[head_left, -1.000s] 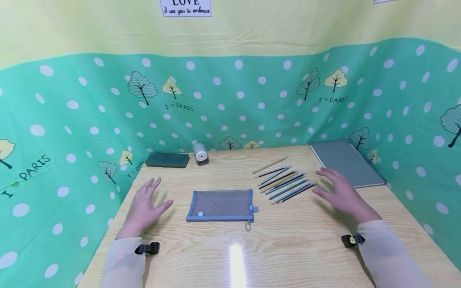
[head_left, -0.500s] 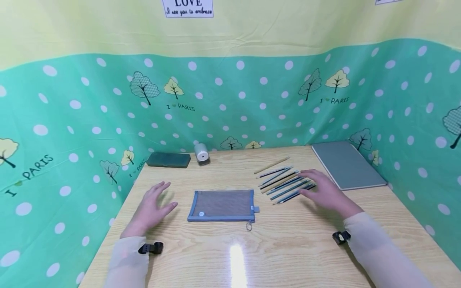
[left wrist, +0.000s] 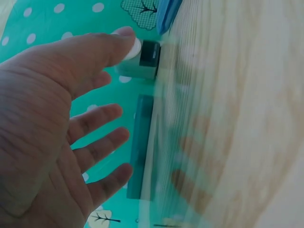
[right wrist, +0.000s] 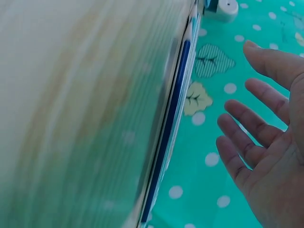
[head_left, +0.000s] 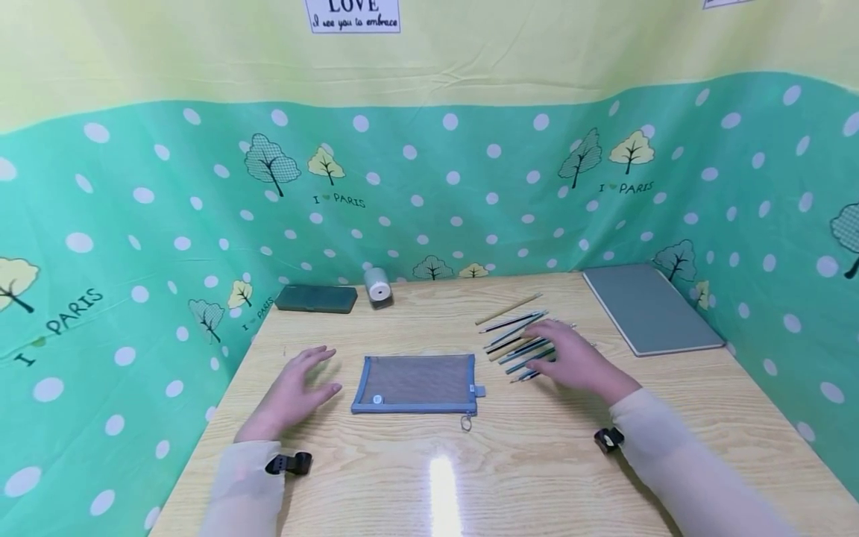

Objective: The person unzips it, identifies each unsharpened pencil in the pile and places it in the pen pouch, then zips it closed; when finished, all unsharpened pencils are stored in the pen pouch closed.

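Note:
My right hand (head_left: pixel 569 358) hovers over the right part of a group of pencils (head_left: pixel 515 326), hiding several of their ends. In the right wrist view its fingers are spread and loosely bent with nothing between them, and a dark blue pencil (right wrist: pixel 172 118) lies close by on the table. My left hand (head_left: pixel 295 394) is held above the table at the left, fingers relaxed and holding nothing. Between the hands lies a flat mesh pencil pouch (head_left: pixel 416 382) with blue edging, a side tab and a ring on its zip.
At the back left are a dark green case (head_left: pixel 317 299) and a small grey-and-white cylindrical device (head_left: pixel 378 286). A grey flat board or notebook (head_left: pixel 651 307) lies at the back right. Polka-dot cloth (head_left: pixel 429 186) walls the table (head_left: pixel 376 470) on three sides.
My right hand has moved left from beside the grey board to above the pencils. The left hand has drifted slightly right and down, nearer the pouch. Pencils and pouch stay in place.

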`<state>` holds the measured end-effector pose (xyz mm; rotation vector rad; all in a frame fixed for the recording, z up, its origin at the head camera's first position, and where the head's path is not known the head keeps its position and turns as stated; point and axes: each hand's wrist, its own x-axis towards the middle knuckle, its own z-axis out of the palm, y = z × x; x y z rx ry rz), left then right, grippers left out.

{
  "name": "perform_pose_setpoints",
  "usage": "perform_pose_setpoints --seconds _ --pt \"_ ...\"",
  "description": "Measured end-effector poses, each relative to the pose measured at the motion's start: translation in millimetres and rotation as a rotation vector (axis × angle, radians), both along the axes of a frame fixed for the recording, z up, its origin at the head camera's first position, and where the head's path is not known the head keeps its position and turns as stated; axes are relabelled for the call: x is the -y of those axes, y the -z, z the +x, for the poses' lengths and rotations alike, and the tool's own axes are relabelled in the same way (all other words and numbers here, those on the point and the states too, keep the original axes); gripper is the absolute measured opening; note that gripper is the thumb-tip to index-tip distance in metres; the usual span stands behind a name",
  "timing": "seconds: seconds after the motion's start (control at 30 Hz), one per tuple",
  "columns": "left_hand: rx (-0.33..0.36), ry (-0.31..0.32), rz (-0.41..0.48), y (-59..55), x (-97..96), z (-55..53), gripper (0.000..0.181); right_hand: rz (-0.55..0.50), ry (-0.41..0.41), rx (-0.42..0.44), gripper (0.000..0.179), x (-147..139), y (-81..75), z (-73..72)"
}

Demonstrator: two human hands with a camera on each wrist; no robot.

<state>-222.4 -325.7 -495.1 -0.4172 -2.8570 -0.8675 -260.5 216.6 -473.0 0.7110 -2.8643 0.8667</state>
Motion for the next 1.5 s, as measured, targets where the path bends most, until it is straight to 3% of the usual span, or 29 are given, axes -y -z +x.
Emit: perform_pose_setpoints --seconds 0.3,0.67,1.33,1.5 --pt "-0.009 0.055 0.006 2.1 -9.4 0.0 0.063 0.000 -0.075 0.038 0.056 35 -10.9 8.0" --pt "-0.006 0.080 -0.010 1.4 -18.2 -0.7 0.060 0.047 -0.183 0.062 0.050 74 -8.8 8.8" --pt "0.027 0.130 0.016 7.5 -26.3 -2.2 0.061 0.051 -0.288 0.147 0.042 89 -1.7 12.8" --pt "0.036 0.150 0.024 6.0 -28.1 -0.1 0.054 0.077 -0.324 0.118 0.043 90 -0.3 12.9"
